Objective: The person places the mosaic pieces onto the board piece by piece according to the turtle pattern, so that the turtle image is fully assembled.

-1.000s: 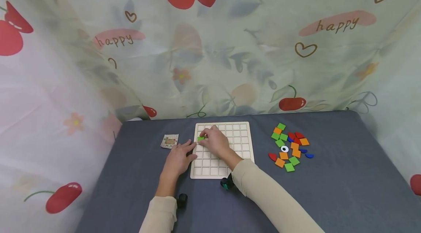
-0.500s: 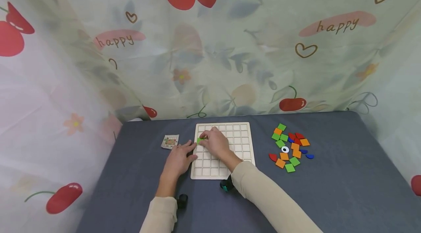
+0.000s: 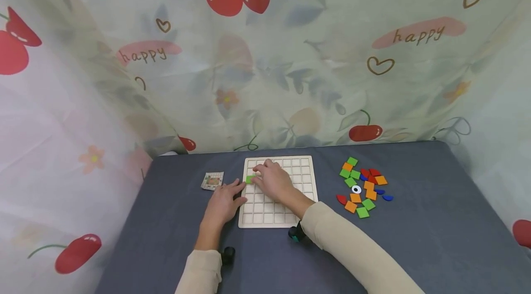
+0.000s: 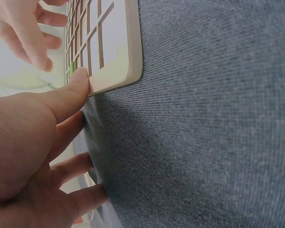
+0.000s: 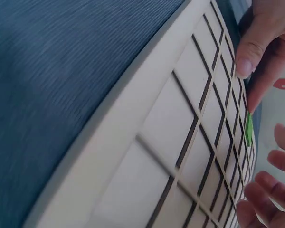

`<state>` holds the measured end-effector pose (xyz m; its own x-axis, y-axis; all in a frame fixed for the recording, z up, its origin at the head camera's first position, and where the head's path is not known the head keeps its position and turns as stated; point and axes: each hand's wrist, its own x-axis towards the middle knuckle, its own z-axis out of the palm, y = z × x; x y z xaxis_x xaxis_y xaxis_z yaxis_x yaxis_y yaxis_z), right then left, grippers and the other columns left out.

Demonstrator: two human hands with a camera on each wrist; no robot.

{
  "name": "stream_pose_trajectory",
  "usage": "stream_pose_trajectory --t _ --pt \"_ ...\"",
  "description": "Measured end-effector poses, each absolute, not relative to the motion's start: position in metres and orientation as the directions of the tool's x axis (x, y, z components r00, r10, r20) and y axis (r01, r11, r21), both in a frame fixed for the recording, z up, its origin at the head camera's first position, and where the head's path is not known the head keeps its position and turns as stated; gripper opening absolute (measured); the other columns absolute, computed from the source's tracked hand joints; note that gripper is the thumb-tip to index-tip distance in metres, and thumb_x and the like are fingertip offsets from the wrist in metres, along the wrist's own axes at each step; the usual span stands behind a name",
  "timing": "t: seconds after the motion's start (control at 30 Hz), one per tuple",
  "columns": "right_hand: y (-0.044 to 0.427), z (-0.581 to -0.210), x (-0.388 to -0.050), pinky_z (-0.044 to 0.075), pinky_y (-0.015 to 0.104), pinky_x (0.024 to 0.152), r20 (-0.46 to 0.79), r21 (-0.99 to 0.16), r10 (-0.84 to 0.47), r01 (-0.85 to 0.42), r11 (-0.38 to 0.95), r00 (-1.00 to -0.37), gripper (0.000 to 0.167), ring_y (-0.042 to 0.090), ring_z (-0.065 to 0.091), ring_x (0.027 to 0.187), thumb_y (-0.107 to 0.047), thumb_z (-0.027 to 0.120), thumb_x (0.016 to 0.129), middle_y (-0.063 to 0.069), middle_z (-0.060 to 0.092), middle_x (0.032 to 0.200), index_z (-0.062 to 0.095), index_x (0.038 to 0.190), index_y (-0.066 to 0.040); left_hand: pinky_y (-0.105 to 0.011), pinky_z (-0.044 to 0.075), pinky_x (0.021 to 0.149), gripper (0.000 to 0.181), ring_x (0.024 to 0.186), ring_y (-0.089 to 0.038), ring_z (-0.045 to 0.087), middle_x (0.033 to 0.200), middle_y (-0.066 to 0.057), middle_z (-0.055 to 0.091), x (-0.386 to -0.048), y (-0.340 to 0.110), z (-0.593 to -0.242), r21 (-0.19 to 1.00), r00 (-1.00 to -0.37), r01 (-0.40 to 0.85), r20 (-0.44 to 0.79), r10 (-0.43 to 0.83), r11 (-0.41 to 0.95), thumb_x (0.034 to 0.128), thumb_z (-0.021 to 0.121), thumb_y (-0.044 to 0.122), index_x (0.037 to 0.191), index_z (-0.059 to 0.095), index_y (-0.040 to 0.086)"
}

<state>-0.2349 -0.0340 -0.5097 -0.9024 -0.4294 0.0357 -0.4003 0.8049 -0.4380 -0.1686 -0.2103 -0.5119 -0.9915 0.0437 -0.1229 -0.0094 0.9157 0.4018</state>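
Green tile [image 3: 250,179] on board [image 3: 269,217]; left hand [image 3: 222,202] and right hand [image 3: 274,181] loosely spread; scattered pieces [image 3: 369,186] only in head view

The board [image 3: 264,209] is gridded cream, its tile [image 3: 250,179] green.

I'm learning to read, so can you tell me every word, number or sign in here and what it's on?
"happy": on the left pink patch of the cloth backdrop.
"happy": on the right pink patch of the same cloth.
Small picture card: any writing is too small to read.
Grid board and loose colored pieces: no words or numbers I can read.
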Motion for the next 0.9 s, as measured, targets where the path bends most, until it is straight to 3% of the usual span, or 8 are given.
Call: stream_pose_trajectory --t 0.17,0.33,0.6,0.9 --pt "-0.026 -0.507 -0.23 0.056 0.045 0.092 0.053 -0.269 -0.466 -0.462 0.845 -0.883 0.048 0.028 0.058 0.114 -0.052 0.055 0.103 0.007 0.058 0.132 0.061 0.141 -0.023 -0.063 0.035 0.119 0.055 0.149 -0.048 0.038 0.159 -0.008 0.048 -0.169 -0.21 -0.511 0.407 -0.99 -0.026 -0.134 0.031 0.913 0.0957 0.071 0.03 0.148 0.057 0.021" --pt "-0.014 -0.508 -0.225 0.051 0.052 0.103 0.039 -0.157 -0.485 -0.484 0.861 -0.874 0.06 0.034 0.053 0.13 -0.06 0.05 0.101 0.01 0.051 0.146 0.053 0.148 -0.022 -0.064 0.035 0.12 0.055 0.149 -0.048 0.036 0.159 -0.007 0.047 -0.169 -0.21 -0.511 0.41 -0.989 -0.042 -0.145 0.02 0.911 0.0955 0.071 0.031 0.148 0.057 0.022" --pt "0.013 -0.507 -0.219 0.03 0.065 0.122 -0.004 -0.148 -0.503 -0.497 0.855 -0.864 0.071 0.041 0.032 0.153 -0.065 0.049 0.099 0.013 0.034 0.165 0.043 0.156 -0.023 -0.066 0.035 0.119 0.054 0.15 -0.049 0.034 0.16 -0.006 0.047 -0.169 -0.209 -0.511 0.42 -0.989 -0.045 -0.148 0.019 0.906 0.0964 0.07 0.031 0.148 0.056 0.023" --pt "0.049 -0.515 -0.22 0.018 0.071 0.124 0.009 -0.13 -0.536 -0.532 0.837 -0.844 0.075 0.043 0.022 0.157 -0.069 0.046 0.098 0.013 0.025 0.169 0.04 0.158 -0.024 -0.069 0.036 0.116 0.055 0.149 -0.052 0.034 0.161 -0.007 0.045 -0.168 -0.208 -0.51 0.404 -0.988 -0.041 -0.153 0.023 0.914 0.0971 0.069 0.03 0.149 0.055 0.023"
